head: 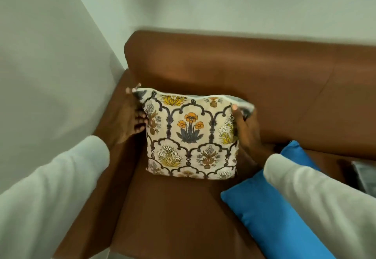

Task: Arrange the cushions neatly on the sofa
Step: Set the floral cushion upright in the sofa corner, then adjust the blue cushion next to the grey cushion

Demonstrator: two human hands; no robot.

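Cushion (191, 134) stood upright between both hands, left hand (127, 120) and right hand (247, 134) each clamped on a side edge. Blue cushion (270, 208) lay under the right sleeve (untouched).

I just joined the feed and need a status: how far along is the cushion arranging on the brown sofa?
Nothing looks finished yet. In hand: the floral cushion stands upright on the seat near the sofa corner, with the left hand and right hand gripping its sides. Left: the blue cushion lies flat on the seat, partly under the right sleeve, not yet set up. A dark item at the right edge is too cut off to identify.
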